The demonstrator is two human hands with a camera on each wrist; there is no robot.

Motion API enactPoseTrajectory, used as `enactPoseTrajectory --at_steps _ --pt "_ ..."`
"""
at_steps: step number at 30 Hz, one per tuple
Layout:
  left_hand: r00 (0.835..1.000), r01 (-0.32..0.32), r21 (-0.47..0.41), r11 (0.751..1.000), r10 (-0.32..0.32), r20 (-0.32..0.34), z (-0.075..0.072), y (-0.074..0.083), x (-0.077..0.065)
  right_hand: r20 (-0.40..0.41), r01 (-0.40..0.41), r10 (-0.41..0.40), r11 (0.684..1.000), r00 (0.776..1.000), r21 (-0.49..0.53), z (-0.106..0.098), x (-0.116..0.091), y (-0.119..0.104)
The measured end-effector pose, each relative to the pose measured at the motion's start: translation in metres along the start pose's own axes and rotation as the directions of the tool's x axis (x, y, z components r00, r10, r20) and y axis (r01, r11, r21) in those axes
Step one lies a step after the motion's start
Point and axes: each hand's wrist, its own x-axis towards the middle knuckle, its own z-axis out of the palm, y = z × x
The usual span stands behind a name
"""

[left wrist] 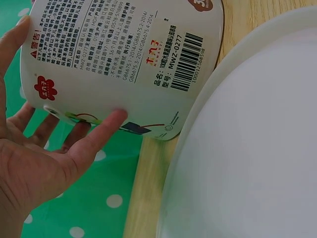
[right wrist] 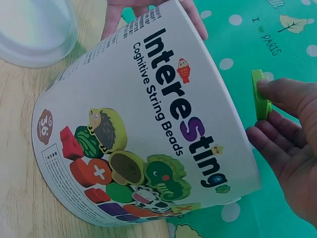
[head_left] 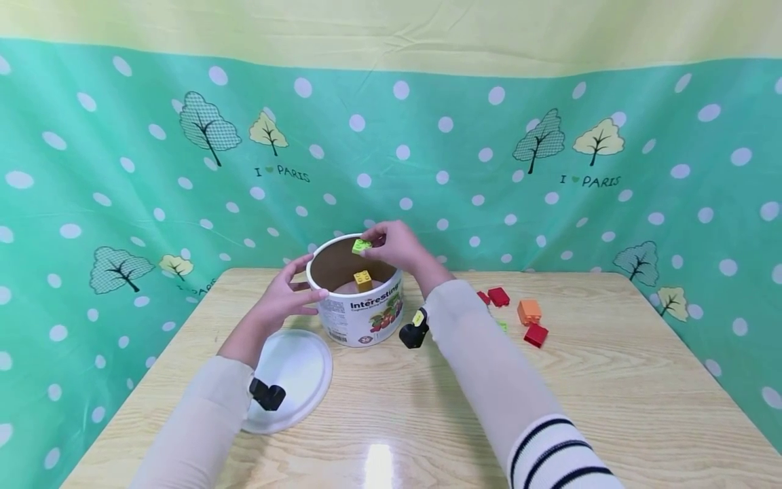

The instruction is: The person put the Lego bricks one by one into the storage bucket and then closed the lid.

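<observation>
A white round bucket [head_left: 360,319] with "Interesting" printed on it stands uncovered on the table. My left hand [head_left: 286,293] rests against its left side with spread, fairly straight fingers, the thumb near the front rim; the left wrist view shows the same hand [left wrist: 44,163] by the bucket's label. Over the bucket's right rim, my right hand [head_left: 400,246] pinches a light green building block [head_left: 361,246] between thumb and fingers. The green block [right wrist: 259,94] is seen from its edge in the right wrist view. Inside the bucket lies a yellow block [head_left: 363,280].
A white round lid [head_left: 293,373] lies left of the bucket, partly under the left forearm. To the right are an orange block [head_left: 529,312], a red block [head_left: 535,335] and other red blocks [head_left: 498,296]. Another green block [head_left: 503,326] is mostly hidden by the right sleeve.
</observation>
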Motion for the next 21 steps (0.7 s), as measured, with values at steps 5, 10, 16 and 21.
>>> enactPoseTrajectory --at_steps 5,10,16,21 --pt "1.0 -0.004 0.011 1.0 0.004 -0.001 0.001 0.001 -0.001 -0.02 0.01 -0.01 1.0 1.0 -0.002 0.001 0.0 -0.002" --pt "1.0 -0.003 0.01 1.0 0.003 0.002 0.001 0.001 0.0 -0.024 0.01 -0.01 1.0 1.0 -0.007 0.0 -0.001 -0.003" --pt "1.0 0.0 -0.008 1.0 0.0 0.003 0.0 0.0 0.0 -0.023 0.034 -0.034 0.999 0.999 -0.003 -0.001 -0.006 -0.003" --pt "1.0 0.006 -0.009 1.0 -0.006 0.002 0.0 0.0 0.0 -0.014 0.052 -0.052 0.998 0.999 0.027 -0.002 -0.014 -0.003"
